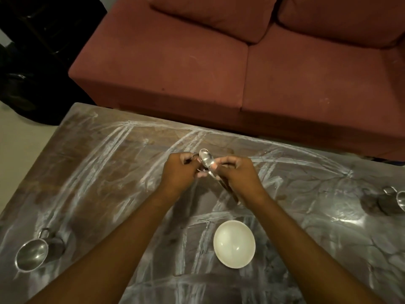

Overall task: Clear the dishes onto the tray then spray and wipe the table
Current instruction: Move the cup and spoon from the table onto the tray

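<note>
Shiny metal spoon (206, 159), bowl up, gripped by both hands.

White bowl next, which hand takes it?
Right, probably. The white bowl lies just under the right hand's forearm; the left hand sits farther off. Both hands hold spoons, so one must free up first.

There are two metal mugs, one at the left (32, 253) and one at the right edge (392, 201). There is one white bowl (234, 246). At least one spoon (207, 160) is visible; a second is unclear. One tabletop (98, 172), one sofa (219, 69).
</note>
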